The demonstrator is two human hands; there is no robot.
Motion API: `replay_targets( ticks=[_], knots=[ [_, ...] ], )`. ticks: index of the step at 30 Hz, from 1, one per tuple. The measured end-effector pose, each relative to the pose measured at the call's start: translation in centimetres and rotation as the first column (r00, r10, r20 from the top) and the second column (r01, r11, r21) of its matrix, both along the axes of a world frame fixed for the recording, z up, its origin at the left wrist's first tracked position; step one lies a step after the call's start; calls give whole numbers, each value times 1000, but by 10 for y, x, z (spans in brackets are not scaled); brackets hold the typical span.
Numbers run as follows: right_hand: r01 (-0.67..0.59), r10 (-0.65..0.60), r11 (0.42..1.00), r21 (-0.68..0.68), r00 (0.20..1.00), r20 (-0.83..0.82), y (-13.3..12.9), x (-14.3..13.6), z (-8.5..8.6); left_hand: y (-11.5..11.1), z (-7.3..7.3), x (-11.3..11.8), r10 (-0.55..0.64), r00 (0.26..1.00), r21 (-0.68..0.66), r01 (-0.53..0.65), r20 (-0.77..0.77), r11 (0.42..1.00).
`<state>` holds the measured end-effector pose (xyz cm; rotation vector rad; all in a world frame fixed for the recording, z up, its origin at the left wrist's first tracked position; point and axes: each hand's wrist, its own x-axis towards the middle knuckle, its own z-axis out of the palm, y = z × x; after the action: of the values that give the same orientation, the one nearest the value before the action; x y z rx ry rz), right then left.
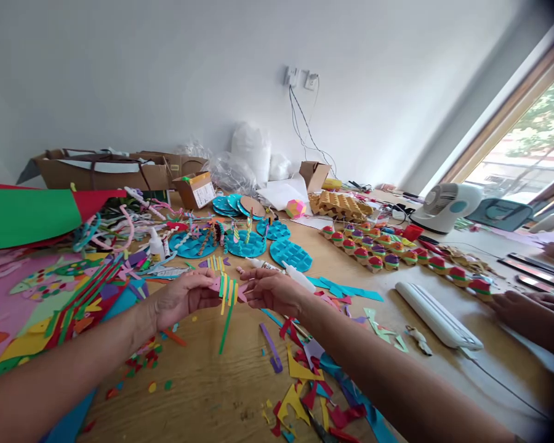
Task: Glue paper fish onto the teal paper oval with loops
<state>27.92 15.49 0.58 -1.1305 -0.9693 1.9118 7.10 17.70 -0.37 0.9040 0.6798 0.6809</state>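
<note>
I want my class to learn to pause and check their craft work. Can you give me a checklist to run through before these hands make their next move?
1. Fish held at both ends: ok; the left hand and right hand hold the striped fish between them.
2. Strip ends even: not ok; one green strip hangs below the others.
3. Strips firmly fixed: cannot tell.
4. White bottle nearby: ok; it lies just beyond the right hand.
5. Table free of scraps: not ok; coloured scraps lie beside the right forearm.
</note>
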Motion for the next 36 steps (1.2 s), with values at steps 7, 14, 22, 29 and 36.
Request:
replay_targets(
  ticks=[7,14,22,29,36],
  knots=[
    [39,-56,996,85,977,204,8,-1,-6,21,-15,8,30,996,12,-29,-90,1000],
    [-34,-167,961,275,721,672,32,-13,-27,34,-23,8,-16,989,30,21,-149,999],
    [-183,-230,917,356,487,843,45,-16,-35,35,-24,10,-10,979,70,25,-206,997],
    [-282,-293,879,384,315,903,53,-18,-35,38,-19,12,-6,945,151,58,-326,987],
    [-363,-322,856,368,184,929,52,-18,-31,42,-20,12,102,794,339,137,-600,931]
  ],
)
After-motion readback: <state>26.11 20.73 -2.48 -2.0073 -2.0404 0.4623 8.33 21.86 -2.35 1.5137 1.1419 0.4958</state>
